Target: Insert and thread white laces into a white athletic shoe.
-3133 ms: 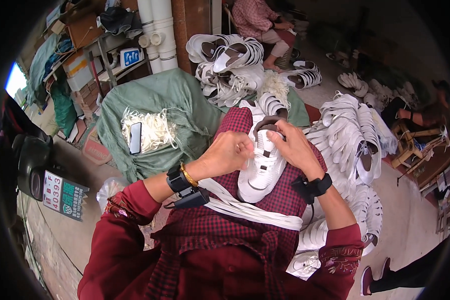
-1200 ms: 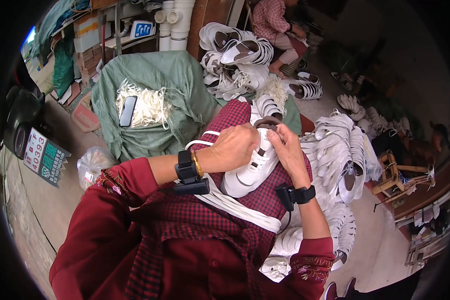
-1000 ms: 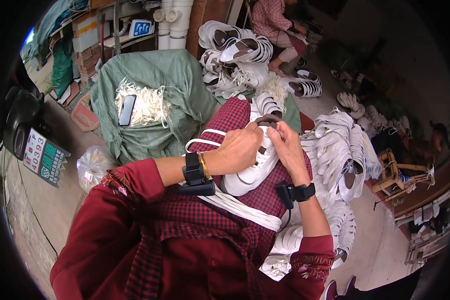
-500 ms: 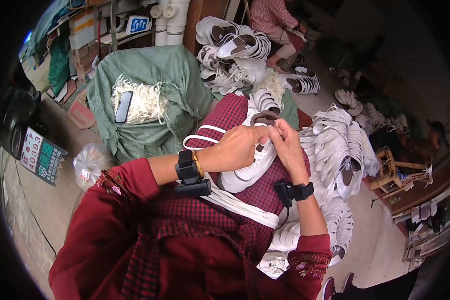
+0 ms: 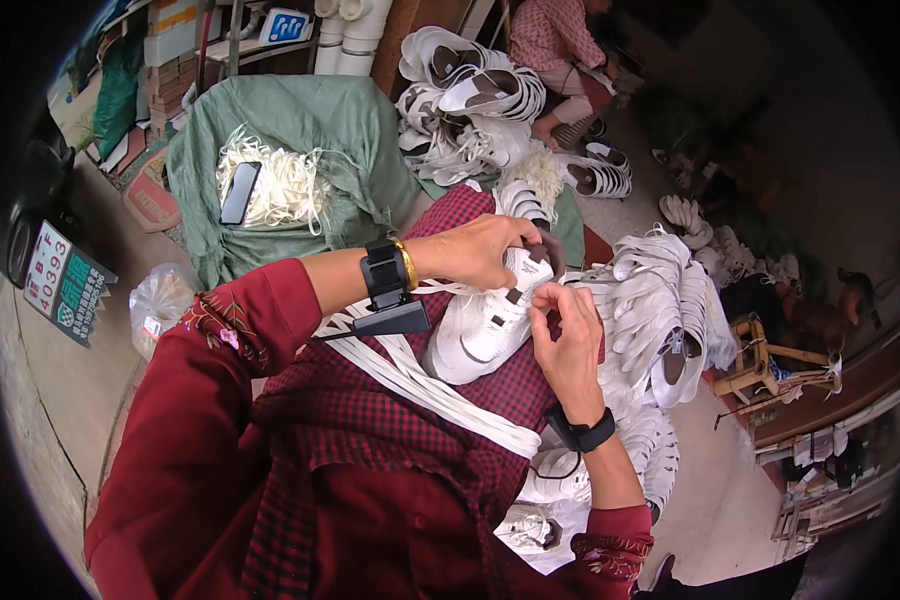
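A white shoe (image 5: 470, 330) lies on my lap, toe toward me, with a brown lining and a raised white tongue (image 5: 530, 268). My left hand (image 5: 478, 252) is closed on the shoe's upper part, beside the tongue. My right hand (image 5: 568, 335) is at the shoe's right side, fingers curled and thumb near the index finger; whatever it may pinch is too small to make out. A bundle of flat white shoelaces (image 5: 440, 405) lies across the red-and-black checked cloth (image 5: 370, 385) on my lap. Some lace strands run under my left wrist.
At the left a green sack (image 5: 360, 120) bears a heap of white laces (image 5: 285, 190) and a phone (image 5: 240, 193). White shoes (image 5: 480, 90) are piled ahead, and stacked uppers (image 5: 650, 280) stand at my right. A person (image 5: 560, 45) sits beyond; a bamboo stool (image 5: 760, 360) is at right.
My hands have moved apart; the left now lies on the shoe's upper part and the right has drawn down beside it. The tongue shows now. The lace loop left of the shoe is gone.
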`<state>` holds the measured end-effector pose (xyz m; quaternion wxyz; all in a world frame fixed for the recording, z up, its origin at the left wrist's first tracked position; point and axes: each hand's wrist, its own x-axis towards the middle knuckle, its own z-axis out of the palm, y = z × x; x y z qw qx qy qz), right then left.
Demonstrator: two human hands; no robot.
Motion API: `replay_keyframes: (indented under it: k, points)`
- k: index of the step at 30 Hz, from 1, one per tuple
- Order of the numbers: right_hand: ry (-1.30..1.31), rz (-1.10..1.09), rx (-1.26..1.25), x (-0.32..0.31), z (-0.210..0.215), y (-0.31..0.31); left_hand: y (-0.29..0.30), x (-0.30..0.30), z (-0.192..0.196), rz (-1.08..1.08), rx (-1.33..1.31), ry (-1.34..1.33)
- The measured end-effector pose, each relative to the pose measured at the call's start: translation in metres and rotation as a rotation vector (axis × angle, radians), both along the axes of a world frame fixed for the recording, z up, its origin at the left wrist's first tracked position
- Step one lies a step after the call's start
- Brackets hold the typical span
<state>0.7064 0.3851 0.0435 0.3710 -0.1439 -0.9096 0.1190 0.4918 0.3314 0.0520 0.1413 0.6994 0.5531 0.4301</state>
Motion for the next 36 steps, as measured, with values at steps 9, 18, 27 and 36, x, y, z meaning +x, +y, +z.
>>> replay_keyframes:
  k: [9, 18, 27, 36]
  points:
    - [-0.180, -0.050, 0.170, -0.014, 0.017, -0.010, 0.002, -0.013, -0.001, -0.066, -0.146, -0.107]
    - [-0.371, -0.061, 0.300, -0.026, 0.028, -0.005, 0.006, -0.014, -0.002, -0.066, -0.196, -0.116]
    - [-0.424, -0.328, 0.209, 0.083, 0.065, 0.021, -0.022, -0.020, 0.008, -0.008, -0.108, -0.144]
    - [-0.444, -0.784, 0.189, 0.282, 0.047, 0.076, -0.032, -0.005, 0.008, -0.005, 0.029, -0.166]
